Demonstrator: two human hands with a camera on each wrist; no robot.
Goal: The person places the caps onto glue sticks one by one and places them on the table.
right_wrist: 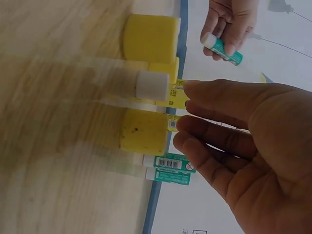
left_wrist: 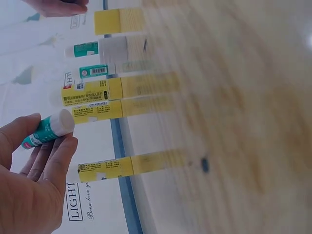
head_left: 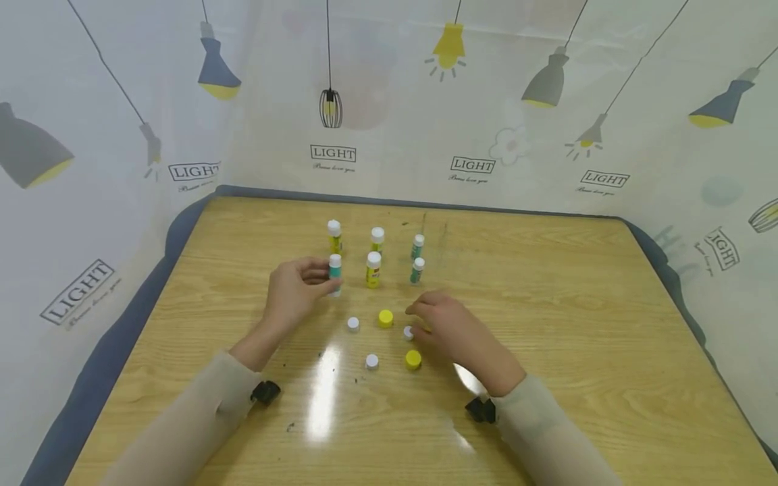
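Observation:
My left hand [head_left: 294,290] pinches a green-and-white glue stick [head_left: 335,273] between thumb and fingers. In the left wrist view that glue stick [left_wrist: 46,129] is tilted, its white end by the fingertips. My right hand [head_left: 458,334] hovers low with loosely bent fingers and nothing gripped. Just beyond its fingertips is a white cap [right_wrist: 152,86], standing on the table near a yellow cap [right_wrist: 144,130]. A third yellow cap [head_left: 428,327] is mostly hidden by the right hand. Other caps stand nearer me: a yellow one [head_left: 413,360] and a white one [head_left: 372,362].
Behind the hands stand three yellow glue sticks [head_left: 373,271] with white tops and two green ones [head_left: 417,271]. Between the hands are another white cap [head_left: 353,325] and a yellow cap [head_left: 385,318]. A lamp-printed curtain [head_left: 395,135] borders the wooden table [head_left: 577,324].

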